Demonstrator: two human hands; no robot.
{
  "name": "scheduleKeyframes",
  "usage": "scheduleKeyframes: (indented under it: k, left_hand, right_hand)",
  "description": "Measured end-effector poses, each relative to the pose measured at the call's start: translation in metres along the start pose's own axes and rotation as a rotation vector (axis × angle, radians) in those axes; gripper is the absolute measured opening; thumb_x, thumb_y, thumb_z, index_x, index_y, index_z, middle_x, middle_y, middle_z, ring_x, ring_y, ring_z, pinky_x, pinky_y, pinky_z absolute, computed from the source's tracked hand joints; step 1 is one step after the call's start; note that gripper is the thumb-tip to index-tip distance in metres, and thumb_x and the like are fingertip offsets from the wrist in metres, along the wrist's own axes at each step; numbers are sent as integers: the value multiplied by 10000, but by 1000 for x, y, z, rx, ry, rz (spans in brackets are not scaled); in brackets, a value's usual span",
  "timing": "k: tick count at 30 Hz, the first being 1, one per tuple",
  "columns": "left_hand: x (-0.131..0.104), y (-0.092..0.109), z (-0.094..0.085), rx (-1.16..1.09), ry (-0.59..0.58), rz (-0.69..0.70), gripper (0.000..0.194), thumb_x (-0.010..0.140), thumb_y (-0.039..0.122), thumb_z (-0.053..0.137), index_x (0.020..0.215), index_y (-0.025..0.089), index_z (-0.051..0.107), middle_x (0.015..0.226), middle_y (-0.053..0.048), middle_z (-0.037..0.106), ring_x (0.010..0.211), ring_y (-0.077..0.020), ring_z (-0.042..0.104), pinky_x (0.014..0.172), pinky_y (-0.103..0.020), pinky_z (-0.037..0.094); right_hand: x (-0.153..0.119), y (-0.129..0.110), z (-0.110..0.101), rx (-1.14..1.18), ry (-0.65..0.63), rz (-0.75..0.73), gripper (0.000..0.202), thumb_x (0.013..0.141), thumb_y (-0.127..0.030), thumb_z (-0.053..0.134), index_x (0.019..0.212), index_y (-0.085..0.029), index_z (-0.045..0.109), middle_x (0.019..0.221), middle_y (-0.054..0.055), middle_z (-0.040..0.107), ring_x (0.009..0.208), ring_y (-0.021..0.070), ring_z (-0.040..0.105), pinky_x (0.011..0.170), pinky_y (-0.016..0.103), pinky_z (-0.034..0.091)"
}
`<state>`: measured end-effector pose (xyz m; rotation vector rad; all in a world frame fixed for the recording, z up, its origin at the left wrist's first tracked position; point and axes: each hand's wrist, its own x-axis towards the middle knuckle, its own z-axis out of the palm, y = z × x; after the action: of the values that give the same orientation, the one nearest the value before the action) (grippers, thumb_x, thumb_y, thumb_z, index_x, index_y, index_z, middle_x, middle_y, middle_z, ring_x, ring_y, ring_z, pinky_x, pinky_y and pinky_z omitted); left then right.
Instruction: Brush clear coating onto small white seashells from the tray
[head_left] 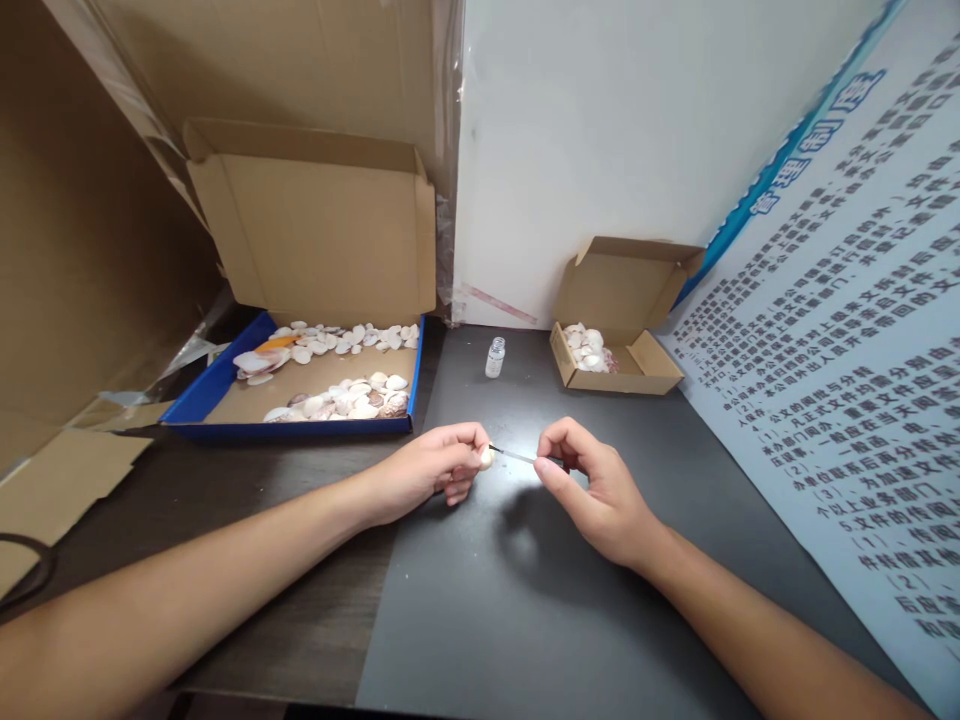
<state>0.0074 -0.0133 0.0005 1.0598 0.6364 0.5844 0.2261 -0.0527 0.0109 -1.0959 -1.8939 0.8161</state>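
Observation:
Between the fingertips of my left hand [442,463] is a small pale seashell [487,458], partly hidden by the fingers. My right hand [589,487] pinches a thin brush [516,456] with a light shaft and a dark tip. That tip points left and meets the shell's upper edge, as far as I can see. Behind both hands, a small clear glass bottle [495,358] with a whitish label stands upright, its neck uncapped.
At the left, an open blue-sided cardboard box [240,400] holds many shells in two groups. A smaller open brown box [626,380] with shells stands back right. A dark grey mat [465,620] covers the table. White panel [637,130] and printed poster [847,300] bound the area.

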Motion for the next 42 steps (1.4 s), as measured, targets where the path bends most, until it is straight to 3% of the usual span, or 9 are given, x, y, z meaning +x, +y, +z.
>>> scheduleKeyframes:
  k: [7, 11, 17, 22, 25, 30, 36, 42]
  left_hand:
    - [0, 1, 1, -1, 14, -5, 172, 795, 268, 646, 756, 192, 497, 531, 95, 308, 484, -70, 254, 474, -196, 309]
    - [0, 1, 1, 4, 21, -3, 151, 786, 247, 635, 749, 190, 501, 531, 94, 306, 485, -71, 255, 474, -198, 310]
    - [0, 0, 1, 1, 13, -11, 158, 797, 258, 637, 765, 192, 497, 539, 94, 301, 488, -71, 250, 483, -200, 308]
    - [-1, 0, 1, -1, 18, -11, 162, 797, 252, 638, 764, 191, 492, 554, 94, 299, 502, -75, 232, 492, -203, 310]
    - [-1, 1, 1, -6, 20, -7, 153, 792, 236, 637, 779, 195, 491, 562, 93, 311, 506, -79, 235, 493, -206, 314]
    - [-1, 2, 1, 2, 15, -13, 185, 799, 266, 650, 765, 192, 483, 587, 88, 314, 512, -74, 239, 499, -205, 316]
    - [-2, 2, 2, 4, 25, -14, 131, 801, 235, 614, 776, 191, 493, 565, 91, 303, 507, -78, 228, 499, -204, 312]
    - [-2, 3, 3, 8, 28, -7, 156, 799, 250, 628, 766, 188, 488, 591, 84, 314, 513, -74, 242, 501, -203, 317]
  right_hand:
    - [-1, 1, 0, 76, 6, 41, 81, 922, -246, 558, 893, -229, 484, 703, -56, 453, 588, 113, 435, 556, 250, 366]
    - [-1, 1, 0, 185, -16, 86, 117, 981, -298, 472, 886, -230, 477, 688, -59, 438, 570, 111, 405, 547, 255, 347]
    - [1, 3, 1, 49, -15, 104, 119, 927, -288, 571, 905, -229, 470, 699, -59, 424, 597, 119, 404, 557, 257, 335]
    - [0, 3, 0, 121, -41, 67, 85, 964, -288, 500, 909, -229, 473, 715, -51, 444, 608, 121, 421, 577, 261, 359]
    - [1, 3, 1, 101, -60, 78, 116, 934, -283, 560, 917, -233, 457, 703, -57, 452, 599, 122, 430, 572, 260, 368]
    - [0, 5, 2, 62, 6, 91, 220, 905, -287, 617, 870, -246, 404, 666, -73, 432, 567, 116, 410, 553, 257, 358]
    - [-1, 5, 1, 59, 16, 49, 121, 945, -282, 552, 897, -240, 449, 704, -54, 456, 607, 124, 440, 581, 261, 376]
    - [0, 6, 3, -4, 73, 69, 170, 918, -296, 605, 897, -237, 447, 692, -60, 443, 591, 121, 433, 564, 263, 361]
